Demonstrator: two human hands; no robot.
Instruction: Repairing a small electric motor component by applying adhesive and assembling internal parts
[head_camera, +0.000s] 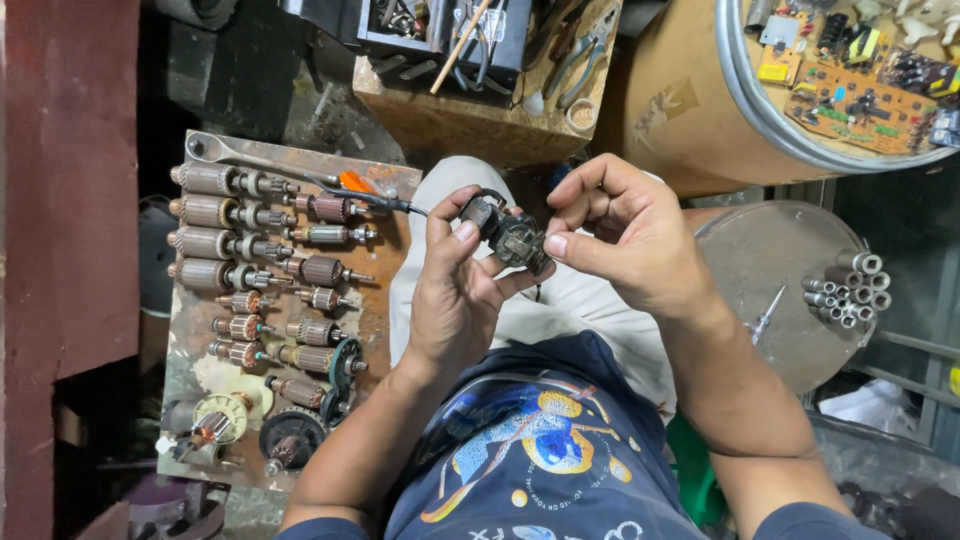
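Observation:
A small dark, greasy motor part (510, 236) is held up over my lap. My left hand (455, 295) grips it from below, thumb pressed on its left end. My right hand (625, 235) pinches its right side between thumb and curled fingers. A thin black wire (385, 200) runs from the part toward the left. I am seated, in pale trousers and a blue printed shirt.
A rusty board (385, 300) at left carries several motor armatures (222, 243) in rows, plus a wrench (215, 150). A wooden box (470, 115) with pliers and tools stands ahead. A drum (690, 110) with circuit boards is at upper right; a round metal lid (770, 270) holds several sockets.

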